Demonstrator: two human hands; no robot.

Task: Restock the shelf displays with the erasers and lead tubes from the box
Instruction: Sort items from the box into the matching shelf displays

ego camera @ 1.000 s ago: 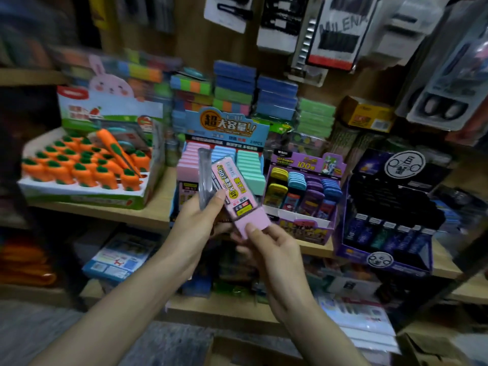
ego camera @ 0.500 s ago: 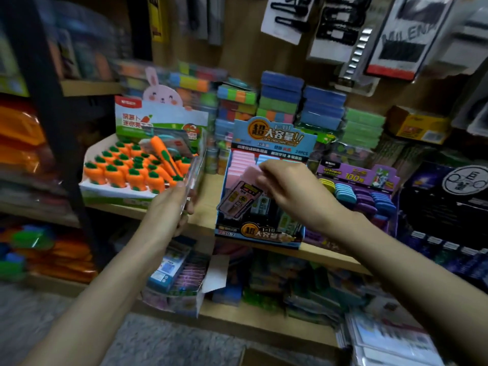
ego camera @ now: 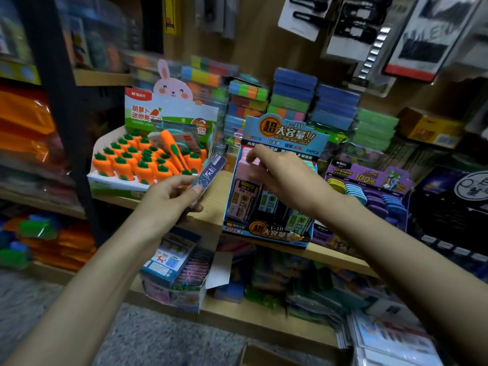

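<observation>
My left hand (ego camera: 169, 199) grips a dark blue lead tube (ego camera: 208, 171), tilted up to the right, in front of the shelf edge. My right hand (ego camera: 285, 178) reaches into the blue lead-tube display box (ego camera: 266, 231). Its fingertips pinch the top of a pink lead tube (ego camera: 241, 191) standing in the box's left column. More tubes with dark and green labels fill the row beside it, partly hidden by my wrist.
A carrot eraser display (ego camera: 142, 165) stands left of the blue box on the wooden shelf (ego camera: 214, 202). A purple eraser display (ego camera: 369, 180) and a black display (ego camera: 449, 202) stand to the right. An open box (ego camera: 179, 270) sits on the lower shelf. A cardboard box edge (ego camera: 264, 355) shows at the bottom.
My right hand carried the pink tube from in front of me into the blue display box. My left hand turned the dark tube so its label faces up. The view shifted left.
</observation>
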